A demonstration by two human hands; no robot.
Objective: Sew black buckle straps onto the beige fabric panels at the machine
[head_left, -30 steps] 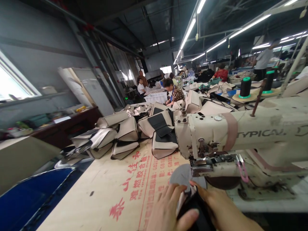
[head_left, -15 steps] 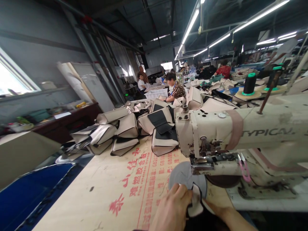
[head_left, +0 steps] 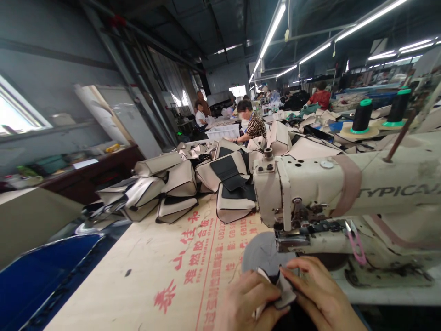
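Observation:
My left hand [head_left: 253, 299] grips a beige fabric piece with black edging [head_left: 285, 290] from the left, fingers curled over it. On its right side, my right hand [head_left: 319, 289] pinches the same piece between thumb and fingers. Dark material hangs below the piece, mostly hidden by my hands. Just beyond them lies a round grey disc [head_left: 263, 250] on the plywood table. Above and to the right stands a cream sewing machine [head_left: 310, 184], its needle area close to my right hand. Pink thread snips [head_left: 356, 246] rest on the machine's arm.
Several beige, black-edged bag pieces [head_left: 179, 179] are heaped at the table's [head_left: 165, 262] far end. A blue bin [head_left: 44, 276] stands at the left. Black thread spools [head_left: 362, 117] sit behind the machine. A person in a patterned top [head_left: 255, 126] sits beyond the heap.
My right hand has come up from below and now pinches the right side of the beige piece. My left hand stays on it, and the piece has turned. The view has shifted slightly.

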